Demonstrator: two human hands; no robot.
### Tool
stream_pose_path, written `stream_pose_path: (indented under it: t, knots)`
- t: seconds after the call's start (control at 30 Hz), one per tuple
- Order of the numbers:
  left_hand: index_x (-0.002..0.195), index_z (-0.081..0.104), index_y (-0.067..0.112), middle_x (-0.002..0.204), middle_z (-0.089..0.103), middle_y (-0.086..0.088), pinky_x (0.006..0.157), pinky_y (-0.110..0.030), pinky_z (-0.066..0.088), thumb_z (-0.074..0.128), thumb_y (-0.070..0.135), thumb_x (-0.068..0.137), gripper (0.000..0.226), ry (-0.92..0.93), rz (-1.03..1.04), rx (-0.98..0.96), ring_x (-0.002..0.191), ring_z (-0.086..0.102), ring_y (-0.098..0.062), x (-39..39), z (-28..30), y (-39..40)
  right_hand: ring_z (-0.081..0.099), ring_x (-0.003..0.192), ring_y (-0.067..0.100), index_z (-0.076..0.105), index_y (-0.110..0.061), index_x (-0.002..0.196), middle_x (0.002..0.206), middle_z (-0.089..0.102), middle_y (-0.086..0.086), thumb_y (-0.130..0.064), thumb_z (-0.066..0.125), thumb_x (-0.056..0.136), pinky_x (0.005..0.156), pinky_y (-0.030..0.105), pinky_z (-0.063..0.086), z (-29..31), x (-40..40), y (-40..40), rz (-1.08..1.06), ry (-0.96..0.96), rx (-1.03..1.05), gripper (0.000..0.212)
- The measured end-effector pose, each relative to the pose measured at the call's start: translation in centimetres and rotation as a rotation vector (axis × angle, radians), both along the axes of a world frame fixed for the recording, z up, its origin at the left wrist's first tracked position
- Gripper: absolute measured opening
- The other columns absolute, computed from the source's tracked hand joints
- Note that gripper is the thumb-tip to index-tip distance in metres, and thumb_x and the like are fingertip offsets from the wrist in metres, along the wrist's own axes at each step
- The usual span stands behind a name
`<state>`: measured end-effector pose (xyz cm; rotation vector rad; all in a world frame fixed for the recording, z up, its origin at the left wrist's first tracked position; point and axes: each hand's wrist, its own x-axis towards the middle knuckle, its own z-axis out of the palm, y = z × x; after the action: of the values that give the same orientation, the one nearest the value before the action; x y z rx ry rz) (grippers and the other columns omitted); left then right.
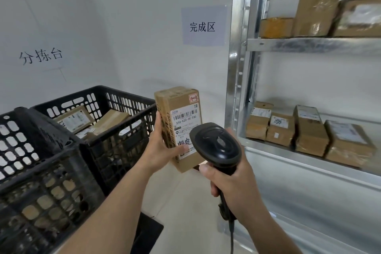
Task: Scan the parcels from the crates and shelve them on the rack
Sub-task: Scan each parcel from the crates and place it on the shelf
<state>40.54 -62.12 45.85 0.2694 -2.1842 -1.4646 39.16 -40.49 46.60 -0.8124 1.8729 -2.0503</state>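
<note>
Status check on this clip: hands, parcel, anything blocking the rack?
Left hand grips upright parcel, label facing the camera. Right hand holds barcode scanner, aimed at label. Rack open on the right, nothing in the way.

Parcel (181, 128) — brown corrugated cardboard, matt, wrapped in glossy clear tape; white paper label with printed barcode.
Scanner (216, 146) — black moulded plastic, smooth, slight sheen on the head.
Crates (115, 130) — black lattice plastic, dull, scuffed and dusty.
Rack (309, 44) — galvanised sheet metal, bright, mottled reflective finish on posts and shelf edges.
Shelved parcels (309, 130) — brown cardboard under shiny tape, paper labels.
Wall sign (203, 26) — pale paper sheet, matt, on a smooth white painted wall.
</note>
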Motion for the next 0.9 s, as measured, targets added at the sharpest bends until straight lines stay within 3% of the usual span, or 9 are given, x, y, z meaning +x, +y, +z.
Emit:
stream_pose_path:
  t: [0.1, 0.2, 0.27, 0.37, 0.43, 0.6, 0.7, 0.8, 0.9]
  knots:
    - [0.133, 0.011, 0.071, 0.134, 0.056, 0.012, 0.103, -0.053, 0.045, 0.086, 0.02, 0.061, 0.117, -0.003, -0.038, -0.008, 0.128, 0.051, -0.014, -0.6, 0.1, 0.4, 0.051, 0.049, 0.019, 0.031, -0.042, 0.148, 0.071, 0.063, -0.005, -0.003, 0.075, 0.081, 0.05, 0.026, 0.048, -0.2, -0.2, 0.4, -0.029, -0.006, -0.004, 0.089]
    - [0.131, 0.012, 0.072, 0.133, 0.056, 0.011, 0.103, -0.049, 0.046, 0.084, 0.006, 0.067, 0.116, -0.004, -0.066, -0.019, 0.127, 0.051, -0.013, -1.3, -0.1, 0.6, 0.051, 0.051, 0.018, 0.03, -0.045, 0.147, 0.083, 0.063, 0.0, -0.004, 0.075, 0.081, 0.05, 0.025, 0.049, -0.1, -0.2, 0.7, -0.053, -0.009, 0.0, 0.091]
    - [0.132, 0.01, 0.069, 0.13, 0.057, 0.012, 0.1, -0.038, 0.048, 0.082, 0.0, 0.07, 0.117, -0.011, -0.076, -0.028, 0.124, 0.052, -0.004, -1.8, -0.3, 0.8, 0.051, 0.051, 0.018, 0.031, -0.045, 0.146, 0.082, 0.063, -0.002, -0.002, 0.075, 0.081, 0.05, 0.026, 0.05, -0.1, -0.3, 1.0, -0.07, -0.007, -0.002, 0.09]
    - [0.138, 0.004, 0.056, 0.121, 0.057, 0.021, 0.081, -0.011, 0.049, 0.079, -0.003, 0.073, 0.116, -0.013, -0.097, -0.026, 0.104, 0.053, 0.018, -2.3, -0.3, 1.5, 0.051, 0.051, 0.018, 0.033, -0.044, 0.145, 0.074, 0.063, -0.006, -0.001, 0.074, 0.081, 0.05, 0.026, 0.05, 0.1, -0.4, 1.4, -0.097, -0.009, -0.011, 0.087]
    - [0.14, 0.001, 0.05, 0.117, 0.054, 0.026, 0.071, -0.004, 0.048, 0.078, -0.003, 0.074, 0.115, -0.018, -0.105, -0.027, 0.096, 0.052, 0.025, -2.5, -0.3, 1.7, 0.05, 0.05, 0.017, 0.036, -0.039, 0.145, 0.072, 0.063, -0.007, -0.001, 0.074, 0.08, 0.049, 0.025, 0.049, 0.3, -0.5, 1.6, -0.111, -0.008, -0.007, 0.085]
    - [0.15, 0.0, 0.044, 0.125, 0.057, 0.019, 0.071, -0.016, 0.055, 0.08, 0.002, 0.074, 0.118, -0.049, -0.138, -0.023, 0.108, 0.054, 0.014, -3.1, -0.2, 1.7, 0.052, 0.051, 0.013, 0.037, -0.036, 0.145, 0.083, 0.064, 0.001, 0.0, 0.075, 0.079, 0.048, 0.023, 0.048, 0.1, -0.8, 1.7, -0.15, -0.01, 0.012, 0.084]
    - [0.141, 0.004, 0.058, 0.122, 0.058, 0.021, 0.073, -0.021, 0.057, 0.08, 0.007, 0.075, 0.113, -0.074, -0.162, 0.005, 0.106, 0.053, 0.016, -3.2, 0.0, 1.7, 0.058, 0.06, 0.01, 0.032, -0.04, 0.148, 0.103, 0.064, 0.003, -0.006, 0.078, 0.078, 0.052, 0.021, 0.051, -0.1, -1.4, 1.7, -0.225, 0.002, 0.053, 0.091]
    - [0.134, 0.01, 0.065, 0.117, 0.062, 0.017, 0.067, -0.017, 0.055, 0.082, 0.015, 0.075, 0.105, -0.126, -0.174, 0.067, 0.11, 0.058, 0.002, -3.5, -0.1, 1.7, 0.063, 0.076, 0.014, 0.039, -0.036, 0.143, 0.102, 0.066, -0.004, -0.012, 0.081, 0.076, 0.055, 0.02, 0.053, -0.3, -2.4, 2.1, -0.352, 0.016, 0.07, 0.082]
    - [0.141, 0.014, 0.056, 0.107, 0.068, 0.011, 0.082, -0.032, 0.057, 0.082, 0.019, 0.075, 0.102, -0.18, -0.21, 0.146, 0.104, 0.066, -0.009, -4.2, -0.4, 2.4, 0.066, 0.096, 0.027, 0.041, -0.034, 0.142, 0.102, 0.064, -0.011, -0.017, 0.083, 0.075, 0.076, 0.037, 0.06, -0.7, -3.6, 2.8, -0.494, 0.025, 0.123, 0.081]
